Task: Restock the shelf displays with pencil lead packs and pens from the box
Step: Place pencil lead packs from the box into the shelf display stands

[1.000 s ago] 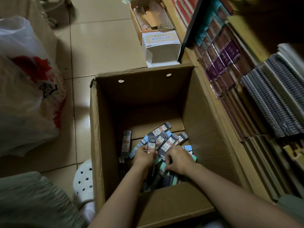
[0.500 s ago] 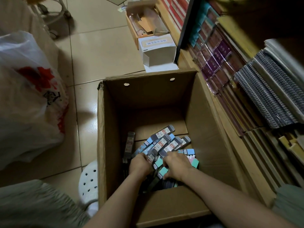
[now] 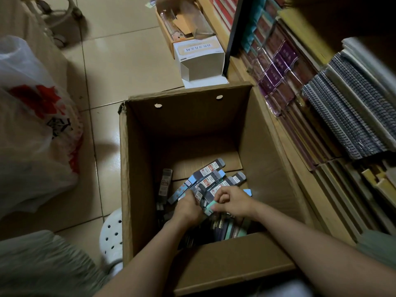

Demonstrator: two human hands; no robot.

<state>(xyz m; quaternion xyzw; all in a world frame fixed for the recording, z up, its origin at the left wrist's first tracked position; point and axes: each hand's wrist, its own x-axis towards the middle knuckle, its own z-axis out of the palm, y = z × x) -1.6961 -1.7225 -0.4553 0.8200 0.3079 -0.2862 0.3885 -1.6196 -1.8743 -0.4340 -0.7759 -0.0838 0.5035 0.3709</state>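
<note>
Both hands down, side by side
Bare forearms reach forward; the left hand (image 3: 186,205) has fingers curled in a grip, the right hand (image 3: 232,203) curls with thumb and fingertips pinched.

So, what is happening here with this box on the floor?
A person reaches both hands into an open cardboard box that stands on the floor beside the shelf. The left hand grips a bundle of pencil lead packs, and the right hand pinches a mint-coloured pack. More packs lie in the box.

Both hands, left (image 3: 187,207) and right (image 3: 232,203), grip lead packs (image 3: 211,182) inside the cardboard box (image 3: 137,168).
</note>
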